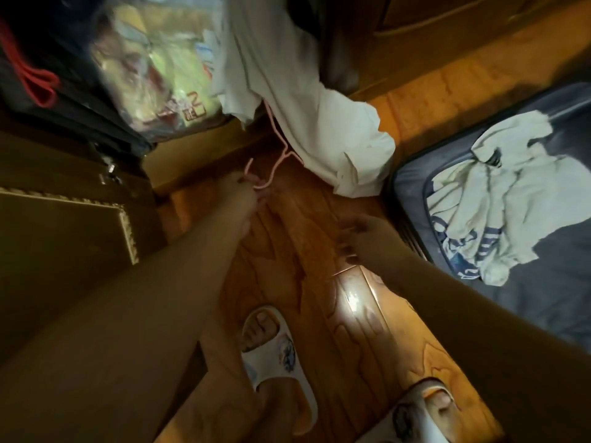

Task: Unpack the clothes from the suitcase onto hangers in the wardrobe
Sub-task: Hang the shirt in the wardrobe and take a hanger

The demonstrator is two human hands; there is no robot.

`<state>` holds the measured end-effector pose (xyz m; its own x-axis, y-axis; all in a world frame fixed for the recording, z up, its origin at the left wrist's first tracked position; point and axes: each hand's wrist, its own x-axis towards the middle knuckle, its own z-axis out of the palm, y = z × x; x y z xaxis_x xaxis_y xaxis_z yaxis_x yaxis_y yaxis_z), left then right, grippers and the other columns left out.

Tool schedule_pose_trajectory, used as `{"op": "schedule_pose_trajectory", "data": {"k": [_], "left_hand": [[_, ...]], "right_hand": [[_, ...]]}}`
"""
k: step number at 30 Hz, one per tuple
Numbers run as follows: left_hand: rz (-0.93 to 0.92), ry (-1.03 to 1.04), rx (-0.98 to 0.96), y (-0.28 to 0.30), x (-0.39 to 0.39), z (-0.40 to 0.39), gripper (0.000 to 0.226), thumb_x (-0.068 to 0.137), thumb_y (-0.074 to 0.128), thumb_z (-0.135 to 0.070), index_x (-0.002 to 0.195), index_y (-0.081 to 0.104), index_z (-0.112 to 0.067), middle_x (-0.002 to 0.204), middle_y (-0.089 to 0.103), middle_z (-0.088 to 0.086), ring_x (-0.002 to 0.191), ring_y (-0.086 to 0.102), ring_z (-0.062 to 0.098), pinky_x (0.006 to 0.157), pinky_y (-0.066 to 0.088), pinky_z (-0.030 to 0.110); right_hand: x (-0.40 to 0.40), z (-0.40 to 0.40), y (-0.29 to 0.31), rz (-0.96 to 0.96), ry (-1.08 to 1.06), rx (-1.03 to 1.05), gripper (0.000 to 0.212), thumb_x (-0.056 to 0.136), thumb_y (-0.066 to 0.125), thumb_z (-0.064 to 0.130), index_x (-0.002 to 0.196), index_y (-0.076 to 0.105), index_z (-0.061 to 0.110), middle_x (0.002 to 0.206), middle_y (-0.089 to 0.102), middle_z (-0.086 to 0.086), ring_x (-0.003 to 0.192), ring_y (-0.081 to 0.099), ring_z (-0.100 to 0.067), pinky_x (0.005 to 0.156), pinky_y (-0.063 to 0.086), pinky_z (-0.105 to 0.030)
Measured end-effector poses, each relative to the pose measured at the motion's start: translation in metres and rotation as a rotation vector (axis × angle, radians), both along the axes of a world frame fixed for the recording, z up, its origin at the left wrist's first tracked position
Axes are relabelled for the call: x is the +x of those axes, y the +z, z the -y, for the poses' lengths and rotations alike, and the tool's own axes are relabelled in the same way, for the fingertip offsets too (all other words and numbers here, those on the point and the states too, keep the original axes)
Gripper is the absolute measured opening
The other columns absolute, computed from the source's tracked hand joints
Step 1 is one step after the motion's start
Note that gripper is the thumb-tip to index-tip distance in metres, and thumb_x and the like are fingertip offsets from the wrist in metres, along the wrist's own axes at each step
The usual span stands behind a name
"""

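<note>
My left hand (243,190) grips the hook of a pink hanger (275,161). A white shirt (297,100) hangs on that hanger, draped down toward the wooden floor. My right hand (361,238) hovers with its fingers spread, holding nothing, a little to the right of the hanger and below the shirt. The dark blue suitcase (527,311) lies open on the floor at the right. Inside it lies a crumpled white garment with blue print (492,199).
The wardrobe's open wooden door (64,225) stands at the left. Inside the wardrobe sit a clear plastic bag of items (153,68) and a dark bag with red straps (35,78). My feet in white slippers (275,350) stand on the wooden floor (319,282).
</note>
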<state>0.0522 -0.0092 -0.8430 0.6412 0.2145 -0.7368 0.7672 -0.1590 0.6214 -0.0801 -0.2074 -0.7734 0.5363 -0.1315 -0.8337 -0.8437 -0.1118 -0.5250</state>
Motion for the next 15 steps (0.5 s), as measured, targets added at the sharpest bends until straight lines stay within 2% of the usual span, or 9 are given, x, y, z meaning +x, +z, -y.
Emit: {"op": "schedule_pose_trajectory", "data": {"k": [1, 3, 4, 6, 9, 12, 14, 15], "left_hand": [[0.039, -0.031, -0.009, 0.048, -0.009, 0.015, 0.019, 0.099, 0.049, -0.009, 0.092, 0.063, -0.021, 0.107, 0.070, 0.005, 0.094, 0.072, 0.021, 0.085, 0.059, 0.037], [0.095, -0.088, -0.008, 0.122, -0.027, 0.036, 0.023, 0.103, 0.048, -0.014, 0.089, 0.065, -0.022, 0.109, 0.072, 0.004, 0.097, 0.071, 0.018, 0.088, 0.059, 0.035], [0.118, -0.114, 0.008, 0.154, -0.035, 0.043, 0.024, 0.105, 0.047, -0.015, 0.089, 0.065, -0.021, 0.106, 0.073, 0.004, 0.098, 0.071, 0.018, 0.090, 0.058, 0.035], [0.171, -0.114, 0.028, 0.226, -0.050, 0.057, 0.025, 0.105, 0.046, -0.015, 0.089, 0.064, -0.020, 0.100, 0.074, 0.004, 0.096, 0.071, 0.018, 0.092, 0.058, 0.039], [0.260, -0.108, 0.007, 0.366, -0.070, 0.067, 0.025, 0.104, 0.052, -0.016, 0.087, 0.069, -0.021, 0.090, 0.077, 0.002, 0.092, 0.073, 0.019, 0.084, 0.058, 0.035], [0.290, -0.096, -0.100, 0.530, -0.084, 0.084, 0.026, 0.103, 0.055, -0.016, 0.084, 0.073, -0.016, 0.084, 0.078, 0.001, 0.089, 0.073, 0.019, 0.080, 0.056, 0.029], [0.292, -0.086, -0.197, 0.641, -0.092, 0.093, 0.018, 0.102, 0.056, -0.014, 0.104, 0.073, -0.008, 0.088, 0.078, 0.004, 0.087, 0.072, 0.017, 0.079, 0.056, 0.025], [0.316, -0.083, -0.278, 0.688, -0.094, 0.097, 0.021, 0.102, 0.056, -0.013, 0.116, 0.069, -0.003, 0.091, 0.078, 0.005, 0.089, 0.070, 0.016, 0.080, 0.055, 0.026]], "right_hand": [[-0.003, 0.002, 0.021, 0.009, 0.018, -0.005, 0.022, 0.095, 0.056, -0.001, 0.114, 0.063, 0.007, 0.100, 0.067, -0.013, 0.077, 0.066, -0.023, 0.063, 0.055, -0.031], [-0.011, 0.007, 0.062, 0.060, 0.085, -0.090, 0.018, 0.093, 0.054, -0.001, 0.103, 0.066, 0.008, 0.093, 0.067, -0.013, 0.074, 0.066, -0.027, 0.062, 0.054, -0.034], [-0.016, 0.010, 0.083, 0.089, 0.130, -0.143, 0.020, 0.093, 0.054, 0.002, 0.095, 0.068, 0.016, 0.092, 0.069, -0.012, 0.077, 0.068, -0.031, 0.064, 0.055, -0.036], [-0.026, 0.021, 0.132, 0.138, 0.146, -0.187, 0.026, 0.092, 0.055, 0.008, 0.084, 0.063, 0.032, 0.093, 0.070, -0.008, 0.083, 0.069, -0.032, 0.063, 0.049, -0.033], [-0.040, 0.035, 0.234, 0.210, 0.226, -0.244, 0.027, 0.094, 0.054, 0.009, 0.105, 0.060, 0.032, 0.102, 0.068, -0.001, 0.091, 0.067, -0.022, 0.071, 0.050, -0.028], [-0.058, 0.053, 0.358, 0.387, 0.290, -0.386, 0.028, 0.097, 0.057, 0.016, 0.124, 0.063, 0.020, 0.114, 0.066, -0.007, 0.107, 0.062, -0.026, 0.092, 0.049, -0.034], [-0.069, 0.059, 0.451, 0.528, 0.377, -0.505, 0.041, 0.096, 0.061, 0.030, 0.135, 0.055, 0.016, 0.124, 0.057, -0.010, 0.116, 0.051, -0.029, 0.098, 0.043, -0.038], [-0.072, 0.060, 0.489, 0.572, 0.417, -0.537, 0.049, 0.096, 0.059, 0.039, 0.140, 0.050, 0.018, 0.128, 0.054, -0.007, 0.120, 0.048, -0.029, 0.099, 0.042, -0.038]]}}
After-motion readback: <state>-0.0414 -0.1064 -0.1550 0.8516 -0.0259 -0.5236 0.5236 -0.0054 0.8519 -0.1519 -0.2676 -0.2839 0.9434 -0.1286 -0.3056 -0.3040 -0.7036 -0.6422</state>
